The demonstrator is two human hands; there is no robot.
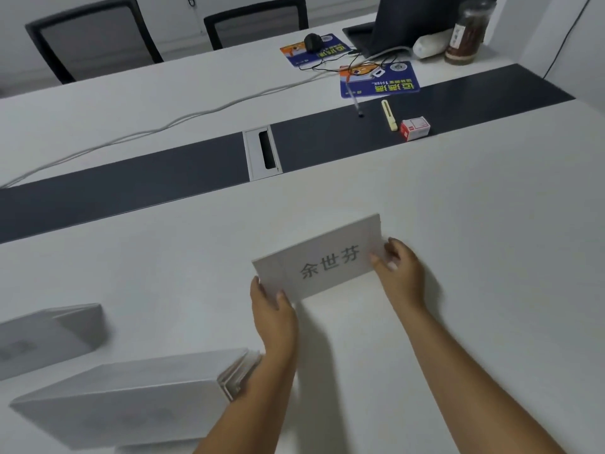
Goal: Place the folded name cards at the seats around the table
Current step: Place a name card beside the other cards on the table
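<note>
Holding a folded name card (322, 257) between them, the left hand (273, 317) and the right hand (401, 271) each pinch one short end, thumb on the printed face and fingers curled behind. The card stands on the white worktop (458, 224), its printed face with three dark characters turned toward the person, its fold along the far upper edge.

Just left of the left forearm lies a stack of more folded name cards (131, 394), their layered edges touching or nearly touching the wrist. Farther left of that hand, another name card (49, 335) stands on the worktop, blurred.

Beyond both hands a dark strip (131, 185) runs across the worktop, with a white cable hatch (262, 152) set in it. Well ahead of the right hand, on that strip, lie a small red and white box (415, 127), a pale yellow marker (389, 115) beside it, and a pen (353, 99). Farther still are two blue mouse pads (379, 80), a black mouse (312, 41) on the far one, a laptop (409, 24), a jar (466, 34) and a white cable (131, 136). Two black mesh chairs (91, 37) stand at the far side.
</note>
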